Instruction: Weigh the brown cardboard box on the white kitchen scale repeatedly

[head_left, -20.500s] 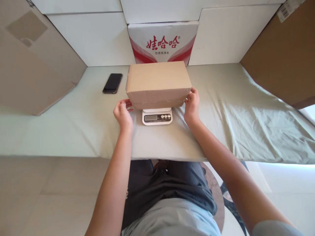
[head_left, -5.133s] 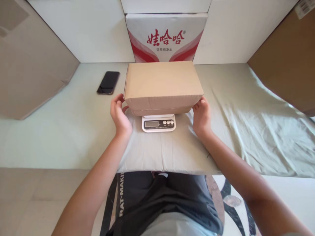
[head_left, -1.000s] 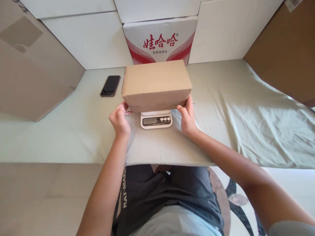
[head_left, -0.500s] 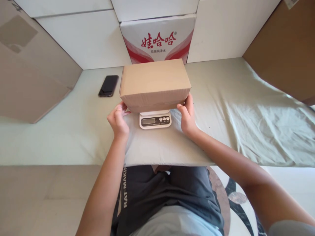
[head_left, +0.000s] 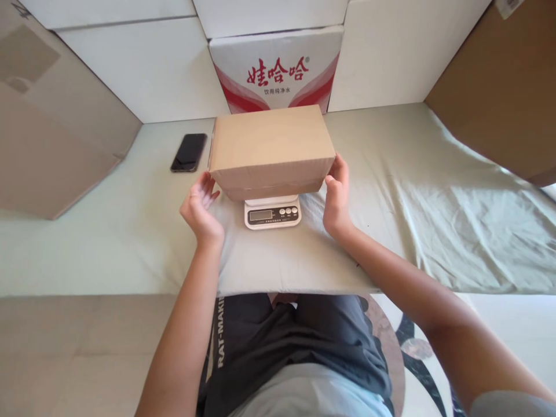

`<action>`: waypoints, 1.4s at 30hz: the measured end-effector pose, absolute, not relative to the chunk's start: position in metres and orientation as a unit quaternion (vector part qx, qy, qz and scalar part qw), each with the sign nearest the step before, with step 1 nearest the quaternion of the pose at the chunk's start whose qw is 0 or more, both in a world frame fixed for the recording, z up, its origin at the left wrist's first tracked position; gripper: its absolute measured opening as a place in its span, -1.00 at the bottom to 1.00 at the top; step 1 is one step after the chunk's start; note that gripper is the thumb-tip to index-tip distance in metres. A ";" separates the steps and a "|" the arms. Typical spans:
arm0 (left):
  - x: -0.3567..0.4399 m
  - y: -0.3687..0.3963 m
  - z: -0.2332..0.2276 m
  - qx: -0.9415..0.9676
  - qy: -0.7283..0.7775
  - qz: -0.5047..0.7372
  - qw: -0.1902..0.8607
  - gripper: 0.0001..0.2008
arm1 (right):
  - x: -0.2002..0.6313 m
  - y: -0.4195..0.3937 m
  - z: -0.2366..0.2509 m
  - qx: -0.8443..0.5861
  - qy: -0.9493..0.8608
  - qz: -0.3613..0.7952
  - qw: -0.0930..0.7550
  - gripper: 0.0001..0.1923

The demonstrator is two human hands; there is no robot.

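Far left, a big brown cardboard sheet (head_left: 56,121) leans against the white wall panels (head_left: 143,69). Just right of it, a black phone (head_left: 188,152) lies flat on the pale green cloth (head_left: 412,191) that covers the counter (head_left: 87,231), a little apart from the box.

Now the left hand (head_left: 198,204): fingers spread, palm turned toward the box's near-left corner, just beside it. Whether the fingertips touch the cardboard cannot be told; it grips nothing.

Centre stage, the closed brown cardboard box (head_left: 269,147) sits level on top of a small white scale (head_left: 272,212), overhanging it on both sides. Only the scale's near strip shows, with its grey display and three round buttons; the reading is too small to make out. Behind the box stands a white carton with red Chinese lettering (head_left: 278,69), upright against the wall.

The right hand (head_left: 336,194) is up against the box's near-right corner, fingers loosely curved along the edge, thumb toward the near face, touching but not clamped.

Far right, another brown cardboard panel (head_left: 499,87) slants over the wrinkled cloth.
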State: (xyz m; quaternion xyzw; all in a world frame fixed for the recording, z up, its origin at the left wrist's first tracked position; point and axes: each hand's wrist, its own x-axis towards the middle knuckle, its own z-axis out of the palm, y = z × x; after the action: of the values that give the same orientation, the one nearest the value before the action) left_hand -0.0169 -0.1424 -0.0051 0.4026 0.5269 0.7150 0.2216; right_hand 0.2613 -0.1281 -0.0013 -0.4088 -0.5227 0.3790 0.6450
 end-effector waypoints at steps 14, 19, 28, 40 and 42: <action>-0.005 -0.148 0.012 0.353 0.539 0.725 0.241 -0.42 | 0.264 -0.123 -0.007 -0.416 -0.516 0.381 0.645 -0.42; -0.001 -0.148 0.007 0.362 0.544 0.717 0.243 -0.38 | 0.262 -0.125 -0.004 -0.406 -0.507 0.403 0.645 -0.44; 0.010 -0.155 0.004 0.389 0.533 0.708 0.253 -0.36 | 0.256 -0.132 0.008 -0.384 -0.522 0.415 0.638 -0.46; 0.025 -0.166 0.031 0.439 0.474 0.705 0.294 -0.37 | 0.261 -0.120 0.031 -0.371 -0.558 0.358 0.650 -0.38; 0.021 -0.159 0.046 0.471 0.448 0.696 0.304 -0.35 | 0.268 -0.103 0.044 -0.370 -0.563 0.347 0.653 -0.38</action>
State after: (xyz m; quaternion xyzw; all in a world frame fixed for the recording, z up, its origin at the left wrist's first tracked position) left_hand 0.0209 -0.1588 0.0460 0.4714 0.4484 0.6960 0.3038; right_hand 0.2684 -0.1030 0.0437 -0.3695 -0.5626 0.3473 0.6529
